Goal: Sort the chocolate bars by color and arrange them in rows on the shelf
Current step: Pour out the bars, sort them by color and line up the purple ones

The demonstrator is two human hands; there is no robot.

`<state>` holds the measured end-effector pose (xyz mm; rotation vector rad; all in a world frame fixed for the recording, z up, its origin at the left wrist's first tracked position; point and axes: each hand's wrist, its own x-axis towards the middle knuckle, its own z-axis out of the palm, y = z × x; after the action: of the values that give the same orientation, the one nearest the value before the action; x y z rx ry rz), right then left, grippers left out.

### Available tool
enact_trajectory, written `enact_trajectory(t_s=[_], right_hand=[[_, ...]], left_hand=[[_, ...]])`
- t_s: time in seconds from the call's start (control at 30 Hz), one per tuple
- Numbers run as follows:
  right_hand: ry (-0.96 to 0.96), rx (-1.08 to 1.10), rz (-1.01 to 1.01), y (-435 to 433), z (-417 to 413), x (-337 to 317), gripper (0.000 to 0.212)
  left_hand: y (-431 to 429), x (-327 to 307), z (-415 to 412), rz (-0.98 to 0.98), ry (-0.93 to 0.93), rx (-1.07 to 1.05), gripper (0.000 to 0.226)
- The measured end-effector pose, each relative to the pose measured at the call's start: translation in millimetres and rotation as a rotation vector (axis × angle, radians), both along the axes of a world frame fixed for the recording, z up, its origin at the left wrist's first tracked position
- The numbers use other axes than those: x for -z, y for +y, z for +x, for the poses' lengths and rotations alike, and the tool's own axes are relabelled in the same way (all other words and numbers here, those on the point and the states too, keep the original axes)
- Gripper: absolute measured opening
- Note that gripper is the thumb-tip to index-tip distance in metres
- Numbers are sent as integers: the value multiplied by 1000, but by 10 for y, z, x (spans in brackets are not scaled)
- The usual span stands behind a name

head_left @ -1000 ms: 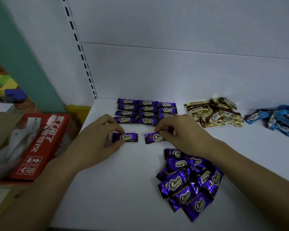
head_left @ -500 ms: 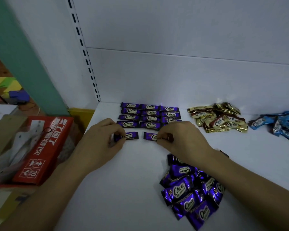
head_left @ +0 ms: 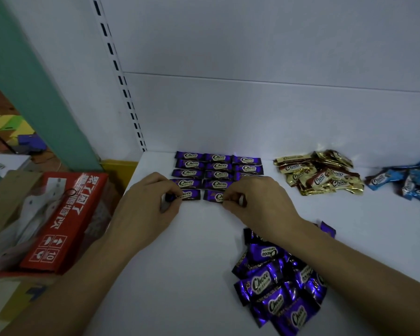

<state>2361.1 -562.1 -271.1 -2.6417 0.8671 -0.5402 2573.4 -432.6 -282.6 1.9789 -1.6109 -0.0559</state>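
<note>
Both hands at frame centre, each pinching one bar. Left hand (head_left: 153, 204): thumb and forefinger nip the left end of a purple bar (head_left: 191, 195). Right hand (head_left: 257, 202): same pinch on the right end of a second purple bar (head_left: 213, 195). Both bars lie flat on the shelf (head_left: 180, 263), just below the purple grid (head_left: 218, 166), starting a new row.

Risks:
- Knuckles sit close to the row above, so a push forward could skew it.
- The right hand hides the grid's right column, so I can't tell whether that slot is filled.
- The right forearm crosses the loose purple pile (head_left: 277, 287) at lower right, so pulling back could drag wrappers.

Gold pile (head_left: 320, 175) and blue pile (head_left: 407, 183), right of centre, look unsorted.
</note>
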Motion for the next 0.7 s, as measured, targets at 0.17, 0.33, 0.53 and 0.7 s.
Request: enact_trajectory(t_s=[0.17,0.33,0.53,0.7], right_hand=[[-24,-1,16,-11,21,29,8],[-39,4,33,-28,33,57,9],[-41,11,46,-32,35,56,8],[-41,17,83,-36,-11,-58,12]], left_hand=[[-13,4,9,-3,15,-4,14],[-20,18,16,-2,22,-14,14],[-19,30,15,-26,37,4,14],[-12,35,10,-49,20,7,12]])
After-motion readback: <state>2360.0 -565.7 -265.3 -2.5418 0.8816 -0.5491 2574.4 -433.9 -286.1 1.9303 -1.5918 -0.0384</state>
